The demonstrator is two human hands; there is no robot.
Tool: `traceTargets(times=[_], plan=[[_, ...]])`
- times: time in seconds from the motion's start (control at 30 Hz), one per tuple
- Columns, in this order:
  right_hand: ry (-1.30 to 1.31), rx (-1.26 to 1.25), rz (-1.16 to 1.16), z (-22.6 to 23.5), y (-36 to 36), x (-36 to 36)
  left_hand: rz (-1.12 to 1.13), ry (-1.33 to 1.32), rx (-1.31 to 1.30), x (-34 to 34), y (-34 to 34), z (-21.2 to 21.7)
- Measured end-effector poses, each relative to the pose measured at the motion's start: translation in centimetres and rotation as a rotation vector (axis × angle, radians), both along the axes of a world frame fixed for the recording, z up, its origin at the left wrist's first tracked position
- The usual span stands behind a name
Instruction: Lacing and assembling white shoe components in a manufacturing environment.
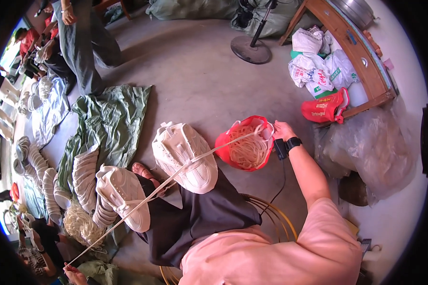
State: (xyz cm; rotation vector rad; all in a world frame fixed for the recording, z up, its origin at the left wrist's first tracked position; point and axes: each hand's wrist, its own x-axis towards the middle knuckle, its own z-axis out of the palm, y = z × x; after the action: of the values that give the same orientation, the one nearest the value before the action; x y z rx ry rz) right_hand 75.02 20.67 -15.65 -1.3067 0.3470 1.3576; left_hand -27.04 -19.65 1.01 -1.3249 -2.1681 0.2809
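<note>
Pink all over your shirt (257,256) right now, plain black on your trousers (207,213), and here's the white of the shoes (188,159) with a cream lace (150,197) across them. Bright red on your open bag (223,142), cream on the laces (245,149) inside! Glance left: dark green sheet (111,114), straw-coloured cord bundle (83,223), grey-blue on a co-worker's trousers (81,42), red on a farther shirt (28,40), black-and-white stripes on a lower-left top (35,259). Over to your right, white plastic bags (311,69) flash red and green print, a red pouch (324,107) shows yellow lettering, and the cabinet (371,78) glows orange-brown above grey floor (190,71).
</note>
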Motion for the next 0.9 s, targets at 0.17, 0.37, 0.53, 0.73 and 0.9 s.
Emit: traceTargets(times=[0.17, 0.37, 0.53, 0.73, 0.9], plan=[[-0.436, -0.027, 0.239, 0.2, -0.6, -4.7, -0.225, 0.489, -0.205, 0.7, 0.2, 1.4], [-0.448, 0.078, 0.734, 5.0, -2.4, -15.0, -0.069, 0.277, -0.272, 4.8, 2.8, 3.0], [0.250, -0.030, 0.868, 5.4, -3.9, -20.0, -0.020, 0.165, -0.232, 8.0, 5.8, 3.5], [0.425, 0.121, 0.543, 5.7, -3.2, -20.1, -0.026, 0.487, -0.213, 2.3, 2.1, 2.2], [0.485, 0.403, 0.487, 10.9, -3.5, -18.1, -0.179, 0.697, -0.218, 4.0, 3.0, 2.4]])
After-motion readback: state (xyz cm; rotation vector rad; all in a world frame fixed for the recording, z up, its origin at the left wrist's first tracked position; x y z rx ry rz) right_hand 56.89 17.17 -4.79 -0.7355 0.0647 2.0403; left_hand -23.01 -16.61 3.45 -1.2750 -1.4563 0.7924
